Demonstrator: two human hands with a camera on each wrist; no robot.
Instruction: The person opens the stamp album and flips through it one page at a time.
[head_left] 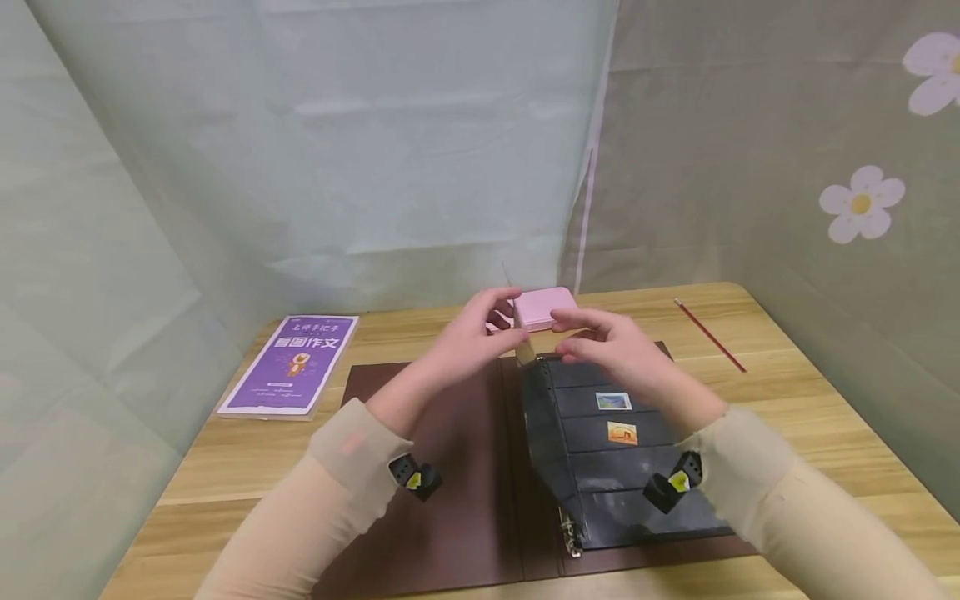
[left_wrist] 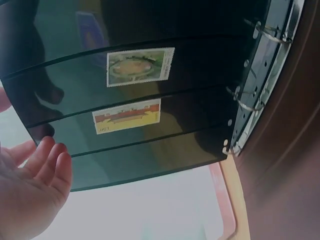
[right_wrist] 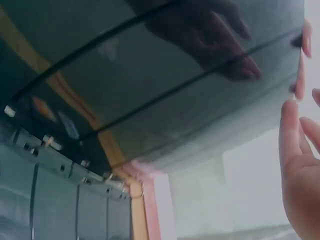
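A stamp album (head_left: pixel 431 500) lies spread on the table, its brown cover to the left and a black pocket page with two stamps (head_left: pixel 614 402) lying at right. Another dark pocket page (head_left: pixel 545 442) stands raised from the binder rings (left_wrist: pixel 248 102). At its outer edge, my left hand (head_left: pixel 483 329) pinches it between thumb and fingers. Two more stamps (left_wrist: pixel 140 66) show on this page in the left wrist view. My right hand (head_left: pixel 611 346) hovers over the lying page, fingers loosely bent and holding nothing, just right of the raised page.
A pink pad-like item (head_left: pixel 546 307) sits behind the album. At the left lies a purple booklet (head_left: pixel 292 367), and a red pencil (head_left: pixel 711 335) lies at the right. Fabric walls (head_left: pixel 420 167) enclose the wooden table's (head_left: pixel 817 442) back and sides.
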